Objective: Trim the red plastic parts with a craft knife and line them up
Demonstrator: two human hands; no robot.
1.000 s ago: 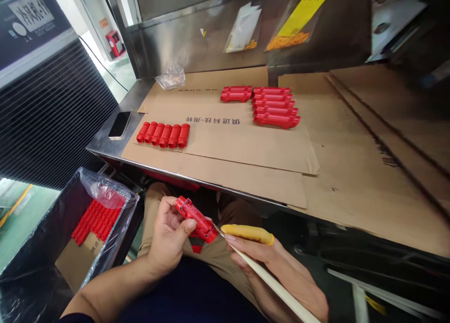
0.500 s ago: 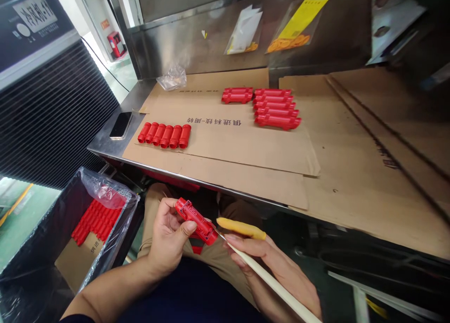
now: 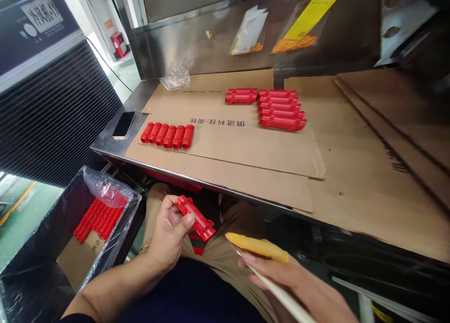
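Note:
A red tubular plastic part [image 3: 197,218] is gripped by my left hand [image 3: 172,229], thumb on top, above my lap. To its right, my right hand [image 3: 277,271] holds a tool with a long cream handle [image 3: 281,292] and a thin metal tip. The tip stands apart from the red part. A yellow cover [image 3: 258,247] sits on one finger of my right hand. On the cardboard-covered bench, a row of several short red tubes [image 3: 169,136] lies at the left, and several longer red parts [image 3: 282,109] lie at the back.
The bench's metal edge [image 3: 197,184] runs just beyond my hands. A lined bin [image 3: 38,234] with red parts [image 3: 98,218] stands at the lower left. A phone [image 3: 124,125] and a clear plastic bag [image 3: 176,79] lie on the bench. Packets hang on the back panel.
My right hand and the tool have moved right and down, away from the red part. The red part has turned slightly in my left hand. The view has shifted a little.

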